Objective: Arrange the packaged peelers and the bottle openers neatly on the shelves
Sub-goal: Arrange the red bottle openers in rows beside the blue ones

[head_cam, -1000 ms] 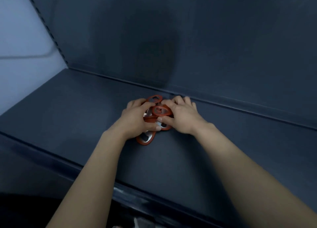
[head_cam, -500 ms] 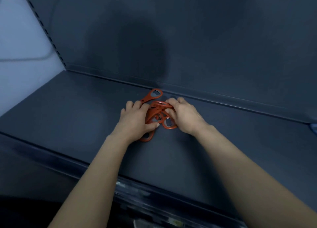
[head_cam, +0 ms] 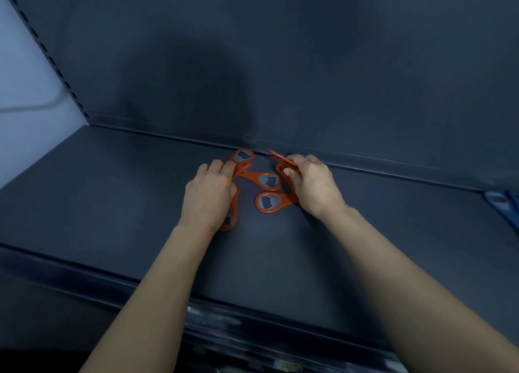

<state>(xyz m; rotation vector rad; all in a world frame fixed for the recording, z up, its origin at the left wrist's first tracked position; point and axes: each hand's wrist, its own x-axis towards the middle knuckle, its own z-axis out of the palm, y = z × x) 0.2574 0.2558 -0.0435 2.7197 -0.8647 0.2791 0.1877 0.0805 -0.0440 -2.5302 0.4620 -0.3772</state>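
You have at least five orange bottle openers [head_cam: 268, 180] before you: three with heads in plain sight, one mostly under your left hand [head_cam: 209, 196], one edge-on in your right hand [head_cam: 311, 184]. One blue item [head_cam: 497, 200] shows at the right edge.

A shop's display shelving.
A shop is suggested by the dark metal shelf [head_cam: 112, 204], which is backed by a plain panel [head_cam: 309, 64] and bordered at the left by a slotted upright [head_cam: 47, 55]. A glossy strip [head_cam: 213, 318] is seen along its front edge, and several identical orange bottle openers [head_cam: 268, 180] are laid on it.
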